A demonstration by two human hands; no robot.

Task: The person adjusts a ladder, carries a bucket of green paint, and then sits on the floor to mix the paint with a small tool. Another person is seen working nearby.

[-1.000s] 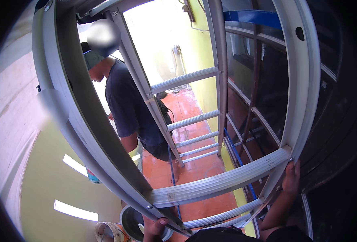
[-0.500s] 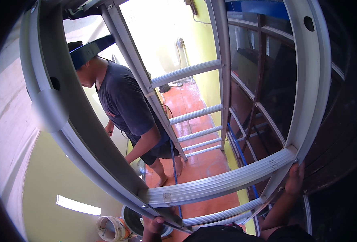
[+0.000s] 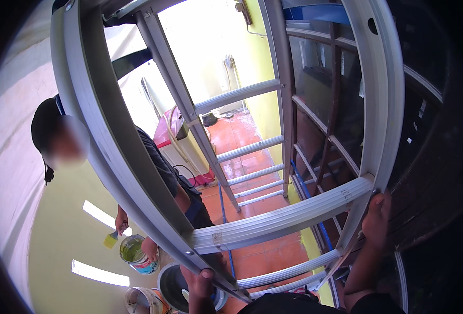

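I face an aluminium ladder (image 3: pixel 281 220) at close range, looking down through its rungs. My left hand (image 3: pixel 200 282) is closed on its left rail near the bottom of the view. On the right rail, just below a broad rung, my right hand (image 3: pixel 375 220) grips with fingers wrapped round it.
A co-worker (image 3: pixel 153 152) behind the left rail holds a yellow-green brush (image 3: pixel 110 240) and a paint bucket (image 3: pixel 137 267). Below are a dark tub (image 3: pixel 166 282), another bucket (image 3: pixel 134 301), a blue pole (image 3: pixel 222 209) and orange tiles (image 3: pixel 236 136). A pink-and-white appliance (image 3: pixel 189 162) stands beyond; dark-framed glazing (image 3: pixel 341 83) lines the right.
The co-worker has moved left, uncovering the pink-and-white appliance, and a brush and paint bucket now show in their hands. My hands stay on the rails, the right one slightly higher in view.
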